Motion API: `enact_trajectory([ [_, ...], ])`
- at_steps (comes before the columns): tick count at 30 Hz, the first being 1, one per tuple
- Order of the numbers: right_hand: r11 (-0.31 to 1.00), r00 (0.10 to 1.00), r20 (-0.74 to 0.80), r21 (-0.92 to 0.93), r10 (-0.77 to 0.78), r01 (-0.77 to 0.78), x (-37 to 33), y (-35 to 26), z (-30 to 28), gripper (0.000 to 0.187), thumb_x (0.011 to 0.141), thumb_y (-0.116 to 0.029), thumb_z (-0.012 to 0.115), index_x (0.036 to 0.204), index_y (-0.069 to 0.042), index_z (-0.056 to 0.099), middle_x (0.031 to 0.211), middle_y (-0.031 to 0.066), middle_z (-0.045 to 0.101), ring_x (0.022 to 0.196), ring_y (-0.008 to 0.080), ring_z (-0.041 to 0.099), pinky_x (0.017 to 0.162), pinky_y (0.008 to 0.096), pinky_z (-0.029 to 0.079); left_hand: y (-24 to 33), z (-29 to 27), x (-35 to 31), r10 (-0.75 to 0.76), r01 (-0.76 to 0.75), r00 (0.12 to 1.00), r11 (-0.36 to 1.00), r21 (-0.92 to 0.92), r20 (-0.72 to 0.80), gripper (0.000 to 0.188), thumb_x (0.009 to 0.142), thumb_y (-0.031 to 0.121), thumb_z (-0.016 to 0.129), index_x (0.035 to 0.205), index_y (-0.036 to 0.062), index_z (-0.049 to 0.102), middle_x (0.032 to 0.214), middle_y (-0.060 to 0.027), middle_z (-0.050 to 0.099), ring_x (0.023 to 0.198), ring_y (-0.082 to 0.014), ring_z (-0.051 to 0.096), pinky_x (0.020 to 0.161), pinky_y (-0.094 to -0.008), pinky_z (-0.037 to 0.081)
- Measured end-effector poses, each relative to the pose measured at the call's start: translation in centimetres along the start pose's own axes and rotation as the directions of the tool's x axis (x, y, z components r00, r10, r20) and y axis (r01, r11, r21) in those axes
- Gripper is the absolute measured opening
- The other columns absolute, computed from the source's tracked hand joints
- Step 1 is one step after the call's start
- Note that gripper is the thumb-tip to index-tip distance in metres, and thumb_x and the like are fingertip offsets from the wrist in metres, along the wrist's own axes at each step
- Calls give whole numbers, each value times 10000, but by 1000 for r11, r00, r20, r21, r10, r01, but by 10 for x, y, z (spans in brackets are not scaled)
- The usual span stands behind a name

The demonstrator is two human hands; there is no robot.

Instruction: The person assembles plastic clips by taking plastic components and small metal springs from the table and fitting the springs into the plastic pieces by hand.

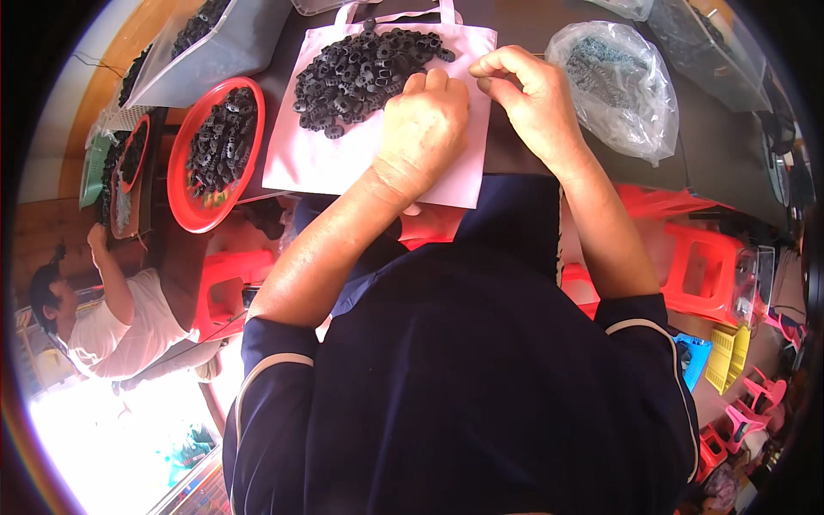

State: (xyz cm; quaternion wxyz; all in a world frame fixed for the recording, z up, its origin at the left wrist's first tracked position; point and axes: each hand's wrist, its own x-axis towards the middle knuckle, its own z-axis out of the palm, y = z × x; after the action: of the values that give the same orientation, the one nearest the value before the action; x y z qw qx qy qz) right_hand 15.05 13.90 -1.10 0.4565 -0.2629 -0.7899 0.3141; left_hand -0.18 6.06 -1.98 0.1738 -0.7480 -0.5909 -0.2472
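Observation:
My left hand is closed above a pale pink tote bag, its fingers curled and turned away, so what they hold is hidden. Close by on its right, my right hand has thumb and forefinger brought together in a pinch at the bag's right edge. Anything between those fingertips is too small to make out. A heap of small black plastic parts lies on the tote bag, just beyond and left of my left hand. Right of my right hand, a clear plastic bag holds many thin grey-blue pieces.
A red oval tray of black parts sits at the left. Grey bins stand at the far left, and another bin at the far right. A person works at the left. Red stools stand below the dark table.

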Motion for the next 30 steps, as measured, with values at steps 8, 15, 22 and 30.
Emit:
enact_trajectory([
  [8,939,974,158,277,163,-202,10,-15,7,106,860,-13,661,955,25,690,842,93,722,782,119,677,699,257,527,-4,-15,-10,-182,144,975,953,-266,-126,107,845,72,694,891,39,603,821,-103,595,769,-319,637,658,-405,526],
  [15,843,939,257,431,228,-323,15,-23,17,130,873,19,650,995,26,694,874,64,707,792,116,666,715,252,541,-5,-27,-14,-402,319,915,662,-678,38,149,862,103,719,905,-11,632,828,-124,662,738,-256,671,662,-341,546],
  [22,836,946,212,447,245,-317,9,-26,21,140,868,45,660,1006,24,665,940,66,709,874,119,669,792,251,544,-3,-40,-15,-572,589,754,373,-716,323,256,849,189,771,939,-33,681,806,-105,711,740,-136,662,694,-299,542],
  [30,883,971,164,411,173,-226,8,-16,20,158,853,88,634,988,6,648,967,73,716,901,131,678,811,259,540,-5,-37,-21,-566,555,783,445,-702,260,149,860,114,755,944,1,706,808,-16,688,734,-68,600,679,-225,498],
])
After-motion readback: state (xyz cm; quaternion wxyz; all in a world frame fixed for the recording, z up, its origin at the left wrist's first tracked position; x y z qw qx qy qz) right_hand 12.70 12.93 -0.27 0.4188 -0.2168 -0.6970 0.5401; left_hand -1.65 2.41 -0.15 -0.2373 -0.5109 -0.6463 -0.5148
